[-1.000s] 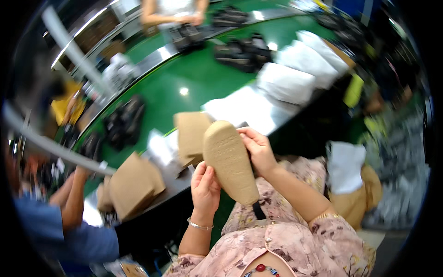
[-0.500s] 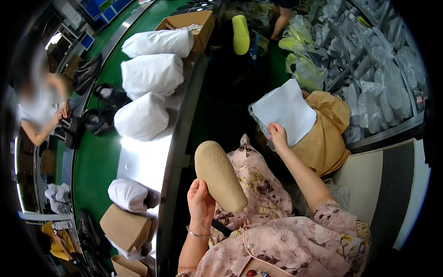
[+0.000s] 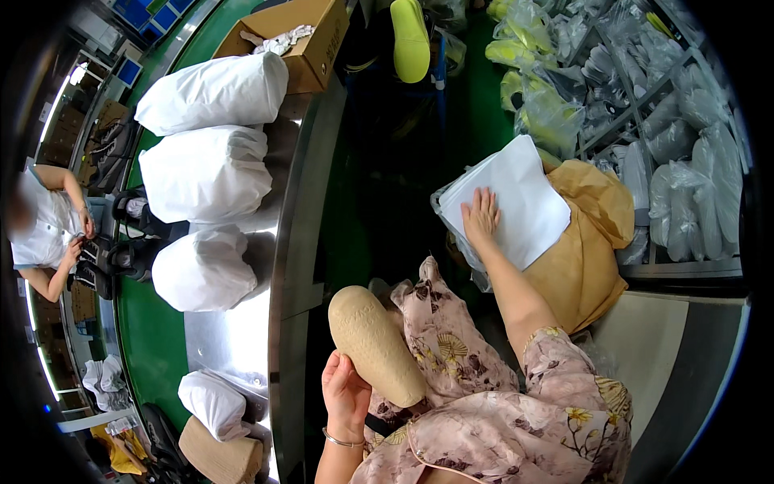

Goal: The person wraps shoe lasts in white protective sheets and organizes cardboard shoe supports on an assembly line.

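Observation:
My left hand (image 3: pixel 347 392) pinches the edge of a tan moulded shoe insert (image 3: pixel 376 345), long and rounded at both ends, tilted above my lap. Raised marks show near its upper end. Over to the right, my right hand (image 3: pixel 481 216) lies with its fingers spread on a stack of white paper sheets (image 3: pixel 524 202). No sheet is gripped in it. The stack rests in clear plastic, on or against a crumpled brown paper bundle (image 3: pixel 586 246).
White-wrapped bundles (image 3: pixel 205 173) line the metal bench (image 3: pixel 278 234) on my left, with a carton (image 3: pixel 314 44) behind them. Across the green belt (image 3: pixel 153 327) a person (image 3: pixel 52 230) handles a dark shoe. Bagged grey soles (image 3: pixel 697 194) fill a rack at right; a yellow-green sole (image 3: pixel 411 40) stands far ahead.
My right hand has gone from pinching the sheets' near edge to lying spread on top of them. The insert stays in my left hand, slightly lower in view. The view has shifted.

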{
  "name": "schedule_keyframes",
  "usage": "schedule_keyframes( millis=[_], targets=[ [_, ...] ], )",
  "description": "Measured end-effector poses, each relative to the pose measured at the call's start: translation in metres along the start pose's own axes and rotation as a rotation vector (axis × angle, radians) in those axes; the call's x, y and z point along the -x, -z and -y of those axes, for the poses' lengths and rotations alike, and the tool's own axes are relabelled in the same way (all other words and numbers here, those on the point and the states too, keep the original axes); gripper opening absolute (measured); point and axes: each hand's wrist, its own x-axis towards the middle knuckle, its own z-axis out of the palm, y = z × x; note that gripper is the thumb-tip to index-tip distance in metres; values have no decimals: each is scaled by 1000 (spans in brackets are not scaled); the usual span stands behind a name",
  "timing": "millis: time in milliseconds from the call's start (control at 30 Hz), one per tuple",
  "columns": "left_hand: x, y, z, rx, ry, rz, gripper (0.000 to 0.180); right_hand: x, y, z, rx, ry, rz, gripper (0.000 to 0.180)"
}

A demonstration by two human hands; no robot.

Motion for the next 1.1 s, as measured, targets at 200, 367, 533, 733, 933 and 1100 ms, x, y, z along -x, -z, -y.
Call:
schedule_keyframes(
  millis=[200,367,533,733,933,1100],
  targets=[
    [-22,-5,3,-9,35,-16,33,7,-20,-24,-44,106,-160,40],
    [-33,-19,2,-20,50,3,27,1,-15,-42,-322,90,-98,31],
    [-45,-22,8,-54,75,8,15,9,18,-51,-1063,84,131,31],
    [-63,-29,20,-71,-8,25,13,126,191,26,-1518,73,564,35],
    [-56,-40,41,-16,-184,135,10,213,265,89,-700,908,372,22],
    [-20,-42,30,-14,-243,279,11,230,279,111,-508,1140,316,20]
  ],
)
